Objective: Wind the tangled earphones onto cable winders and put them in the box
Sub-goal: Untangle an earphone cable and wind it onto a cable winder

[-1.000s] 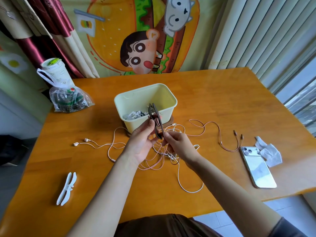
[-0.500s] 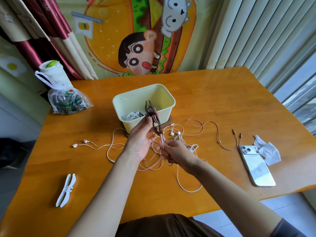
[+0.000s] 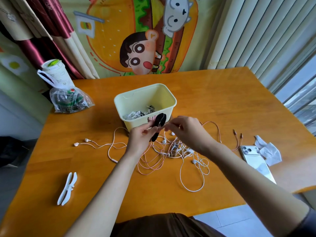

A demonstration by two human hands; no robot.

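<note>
— Where do we have the winder?
— Our left hand grips the black cable winder and holds it up just in front of the near wall of the cream box.
— And the other hand?
— Our right hand pinches a thin strand of the tangled earphones right against the winder. The rest of the tangle lies on the bench under our wrists, near the box.
— What do we see in the box?
— Wound earphones on its floor.
— Anything else?
— A white cable winder lies near left, well apart. A phone touches a crumpled tissue at the right.
</note>
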